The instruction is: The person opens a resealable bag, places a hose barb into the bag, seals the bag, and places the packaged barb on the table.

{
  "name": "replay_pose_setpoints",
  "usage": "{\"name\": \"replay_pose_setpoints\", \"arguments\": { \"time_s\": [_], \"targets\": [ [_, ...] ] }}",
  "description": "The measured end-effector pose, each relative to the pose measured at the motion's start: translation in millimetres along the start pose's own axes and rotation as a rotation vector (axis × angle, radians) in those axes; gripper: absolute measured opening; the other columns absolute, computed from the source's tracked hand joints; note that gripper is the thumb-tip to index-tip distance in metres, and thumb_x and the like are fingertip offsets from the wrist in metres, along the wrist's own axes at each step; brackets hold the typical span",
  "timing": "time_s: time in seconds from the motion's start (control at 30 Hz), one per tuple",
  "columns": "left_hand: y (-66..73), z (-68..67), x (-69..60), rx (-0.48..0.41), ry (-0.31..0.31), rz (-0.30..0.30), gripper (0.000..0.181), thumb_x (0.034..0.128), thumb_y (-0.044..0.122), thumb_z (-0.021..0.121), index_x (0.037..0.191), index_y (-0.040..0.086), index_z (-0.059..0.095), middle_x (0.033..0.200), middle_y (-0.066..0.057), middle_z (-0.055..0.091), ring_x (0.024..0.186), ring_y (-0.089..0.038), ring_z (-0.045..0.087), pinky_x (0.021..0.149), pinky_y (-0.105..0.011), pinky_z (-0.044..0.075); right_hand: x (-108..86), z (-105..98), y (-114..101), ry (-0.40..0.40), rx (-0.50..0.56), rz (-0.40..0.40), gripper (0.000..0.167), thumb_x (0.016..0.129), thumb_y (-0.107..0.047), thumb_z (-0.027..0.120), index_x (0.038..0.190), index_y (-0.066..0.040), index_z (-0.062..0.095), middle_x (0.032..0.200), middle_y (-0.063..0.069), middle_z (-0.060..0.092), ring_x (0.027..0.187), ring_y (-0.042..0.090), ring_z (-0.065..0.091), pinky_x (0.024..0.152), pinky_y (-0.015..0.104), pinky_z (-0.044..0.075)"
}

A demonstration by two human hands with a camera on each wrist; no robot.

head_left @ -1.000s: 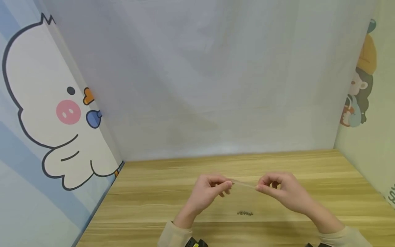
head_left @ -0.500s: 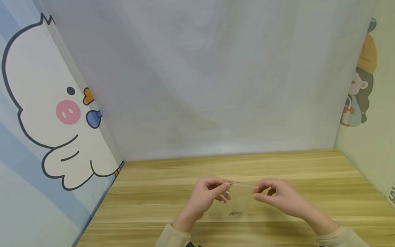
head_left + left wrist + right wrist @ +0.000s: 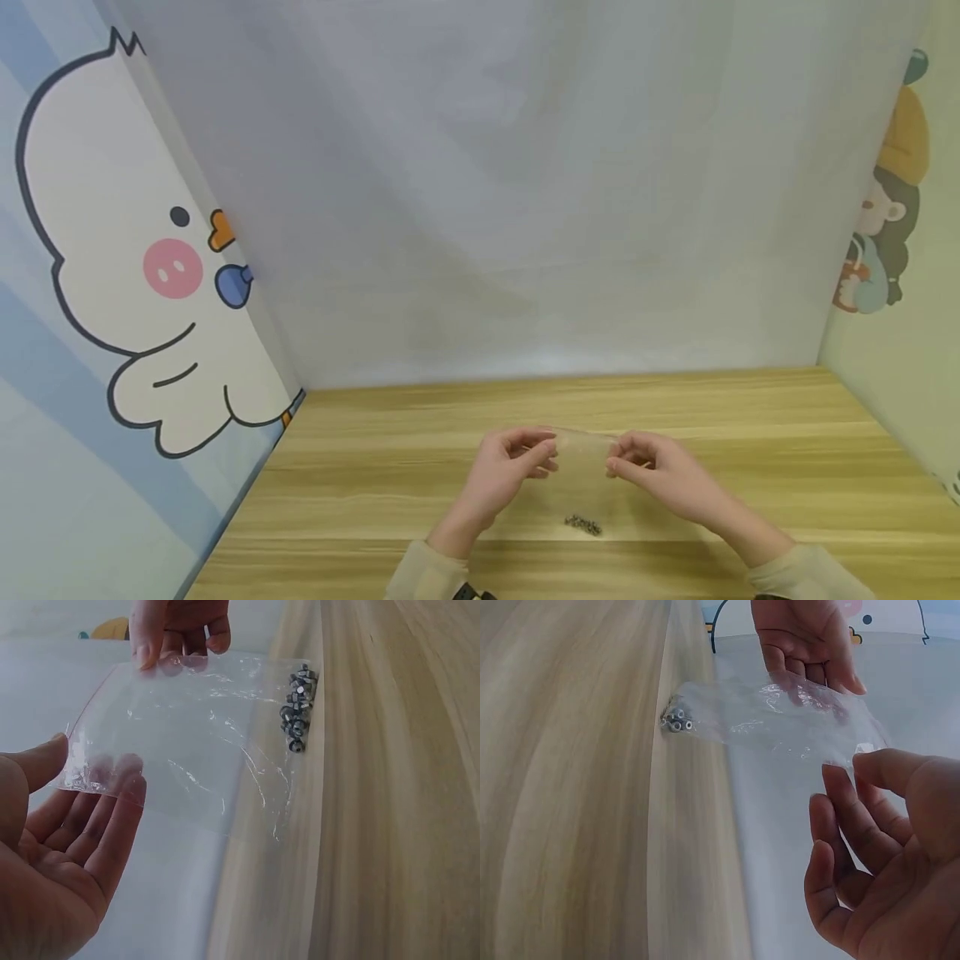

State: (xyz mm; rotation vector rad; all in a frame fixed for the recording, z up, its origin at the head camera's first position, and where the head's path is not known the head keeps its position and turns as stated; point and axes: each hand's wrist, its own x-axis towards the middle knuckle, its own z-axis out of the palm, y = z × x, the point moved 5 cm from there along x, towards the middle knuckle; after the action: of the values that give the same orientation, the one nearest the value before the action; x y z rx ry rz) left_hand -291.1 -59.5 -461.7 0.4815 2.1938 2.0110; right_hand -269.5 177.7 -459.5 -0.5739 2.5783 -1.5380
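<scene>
A clear plastic zip bag point(image 3: 581, 479) hangs between the two hands over the table. My left hand point(image 3: 501, 471) pinches one top corner between thumb and fingers. At the opposite top corner, my right hand point(image 3: 671, 479) pinches the film the same way. Small dark metal pieces point(image 3: 297, 709) lie heaped along the bag's bottom; several show round holes in the right wrist view, but whether they are nuts or socket screws I cannot tell. A thin red line runs near the bag's mouth in the left wrist view, where the bag point(image 3: 195, 735) looks flat. Whether its seal is fastened cannot be made out.
Below the hands spreads a wood-grain table point(image 3: 375, 483). A pale grey sheet point(image 3: 540, 208) stands along its back edge. Printed panels flank it, with a white cartoon duck point(image 3: 112, 208) on the left and a cartoon child point(image 3: 873, 242) on the right.
The bag has tilted so that its broad face shows in the head view, where its top looked like a thin strip before. My right hand has shifted slightly left, towards the other hand.
</scene>
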Motion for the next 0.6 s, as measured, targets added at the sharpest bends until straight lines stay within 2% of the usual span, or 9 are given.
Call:
{"name": "replay_pose_setpoints", "arguments": {
  "time_s": [0.17, 0.27, 0.43, 0.6],
  "targets": [
    [-11.1, -2.6, 0.8, 0.086, -0.006, -0.040, 0.028, 0.1000, 0.013, 0.076, 0.123, -0.003, 0.073, 0.100, -0.007, 0.074, 0.088, -0.020, 0.073, 0.079, -0.032, 0.061, 5.1, 4, 6, 0.049, -0.034, 0.015, 0.019, 0.104, -0.025, 0.072, 0.111, -0.007, 0.071, 0.098, 0.003, 0.075, 0.093, 0.025, 0.069, 0.079, 0.031, 0.055],
    [-18.9, -4.1, 0.5, 0.162, -0.024, -0.061, 0.027, 0.0973, 0.008, 0.077, 0.122, -0.001, 0.074, 0.098, -0.006, 0.074, 0.085, -0.019, 0.072, 0.076, -0.031, 0.060, 6.7, 9, 12, 0.049, -0.051, 0.015, 0.024, 0.102, -0.023, 0.074, 0.117, -0.005, 0.070, 0.100, 0.002, 0.076, 0.092, 0.021, 0.070, 0.081, 0.031, 0.057],
    [-29.1, -5.5, -0.3, 0.254, -0.051, -0.094, 0.027, 0.0944, 0.002, 0.078, 0.120, -0.004, 0.073, 0.094, -0.009, 0.076, 0.079, -0.018, 0.071, 0.070, -0.031, 0.060, 8.0, 20, 19, 0.003, -0.039, 0.019, 0.042, 0.096, -0.016, 0.078, 0.131, 0.003, 0.064, 0.102, 0.006, 0.076, 0.088, 0.019, 0.072, 0.076, 0.031, 0.059],
    [-33.4, -4.4, -2.0, 0.280, -0.068, -0.121, 0.024, 0.0923, -0.001, 0.078, 0.115, -0.005, 0.073, 0.088, -0.008, 0.076, 0.070, -0.016, 0.068, 0.062, -0.030, 0.058, 8.0, 29, 22, -0.037, -0.010, 0.047, 0.055, 0.093, -0.010, 0.080, 0.140, 0.007, 0.057, 0.092, 0.004, 0.074, 0.078, 0.022, 0.070, 0.066, 0.031, 0.057]
  ]
}}
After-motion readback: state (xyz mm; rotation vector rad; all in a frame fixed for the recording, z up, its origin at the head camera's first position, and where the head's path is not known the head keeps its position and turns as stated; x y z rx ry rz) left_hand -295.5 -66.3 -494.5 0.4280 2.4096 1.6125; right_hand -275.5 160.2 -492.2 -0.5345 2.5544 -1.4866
